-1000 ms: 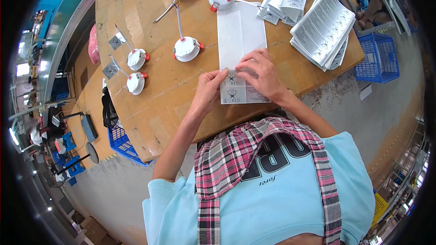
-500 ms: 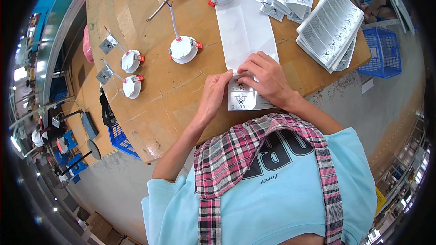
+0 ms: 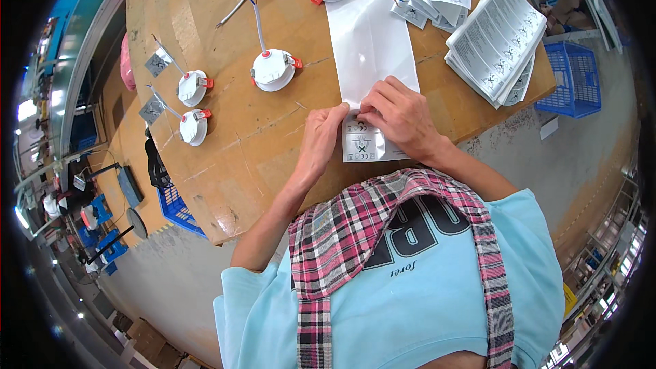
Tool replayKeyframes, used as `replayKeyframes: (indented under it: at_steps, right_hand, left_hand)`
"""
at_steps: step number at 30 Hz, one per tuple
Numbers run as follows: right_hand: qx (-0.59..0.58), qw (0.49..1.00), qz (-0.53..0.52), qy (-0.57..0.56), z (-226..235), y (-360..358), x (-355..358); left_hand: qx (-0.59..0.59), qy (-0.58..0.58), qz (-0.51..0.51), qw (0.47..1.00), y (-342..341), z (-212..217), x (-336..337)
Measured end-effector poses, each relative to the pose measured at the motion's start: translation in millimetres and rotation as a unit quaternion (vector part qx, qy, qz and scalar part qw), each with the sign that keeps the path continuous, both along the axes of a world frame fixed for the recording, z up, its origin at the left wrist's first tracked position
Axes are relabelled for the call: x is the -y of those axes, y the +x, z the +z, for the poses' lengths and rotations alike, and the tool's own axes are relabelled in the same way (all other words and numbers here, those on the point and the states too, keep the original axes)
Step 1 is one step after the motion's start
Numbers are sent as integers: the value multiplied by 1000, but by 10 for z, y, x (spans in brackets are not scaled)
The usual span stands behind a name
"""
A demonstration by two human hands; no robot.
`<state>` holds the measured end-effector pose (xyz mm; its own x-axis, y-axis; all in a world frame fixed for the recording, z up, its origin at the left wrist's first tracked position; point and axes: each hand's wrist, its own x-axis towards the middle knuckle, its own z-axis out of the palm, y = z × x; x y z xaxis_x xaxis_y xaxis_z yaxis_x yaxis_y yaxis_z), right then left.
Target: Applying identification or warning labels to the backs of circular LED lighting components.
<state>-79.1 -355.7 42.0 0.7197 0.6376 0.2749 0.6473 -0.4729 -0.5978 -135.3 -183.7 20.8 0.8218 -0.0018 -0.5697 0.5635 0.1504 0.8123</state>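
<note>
Sheet [image 3: 369,41]: left grip [image 3: 321,135] pinching edge, right grip [image 3: 404,119] touching.

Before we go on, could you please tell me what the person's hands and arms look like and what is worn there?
The left hand and right hand are ungloved, with bare wrists and forearms. Light-blue short sleeves belong to a shirt with dark lettering, under a pink, black and white plaid apron.

Workshop, with worn workbench [image 3: 232,157], downlights [image 3: 273,72] and blue crates [image 3: 583,82]
</note>
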Motion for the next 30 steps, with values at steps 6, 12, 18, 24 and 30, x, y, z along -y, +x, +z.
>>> replayKeyframes:
  at_steps: [6,12,18,24,30]
  right_hand:
    - [14,999,-30,27,-50,-60,17]
    - [21,999,-31,28,-73,-56,38]
    - [14,999,-43,28,-54,-72,30]
    - [34,996,-66,49,-110,-67,30]
    - [4,998,-54,26,-75,-45,45]
  left_hand:
    - [-20,-2,-60,998,20,27,-44]
    - [35,29,19,999,1,-59,109]
    - [56,24,18,998,4,2,139]
    - [62,61,-5,996,-4,-43,132]
    - [79,67,2,995,11,-5,162]
